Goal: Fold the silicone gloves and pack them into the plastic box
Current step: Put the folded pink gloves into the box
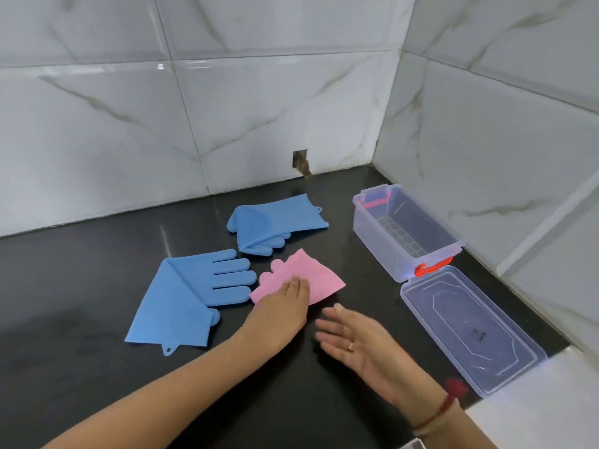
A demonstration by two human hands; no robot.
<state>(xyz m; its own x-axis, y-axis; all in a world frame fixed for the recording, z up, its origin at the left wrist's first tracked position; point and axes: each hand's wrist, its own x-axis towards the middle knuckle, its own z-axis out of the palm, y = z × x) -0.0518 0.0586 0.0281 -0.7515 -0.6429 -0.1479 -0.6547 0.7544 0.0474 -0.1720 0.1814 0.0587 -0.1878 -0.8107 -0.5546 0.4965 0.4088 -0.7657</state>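
A pink silicone glove (319,274) lies folded on the black counter, and my left hand (285,306) presses flat on its near edge. My right hand (353,341) hovers open, palm up, just right of it, holding nothing. A blue glove (184,296) lies flat to the left with its fingers pointing right. A second blue glove (275,223) lies folded behind the pink one. The clear plastic box (382,244) with red latches stands open and empty at the right. Its lid (470,328) lies flat in front of it.
The black counter (81,286) ends at white marble-tiled walls behind and to the right. A small hole (300,162) breaks the back wall at counter level. A white ledge (531,413) borders the counter at the near right.
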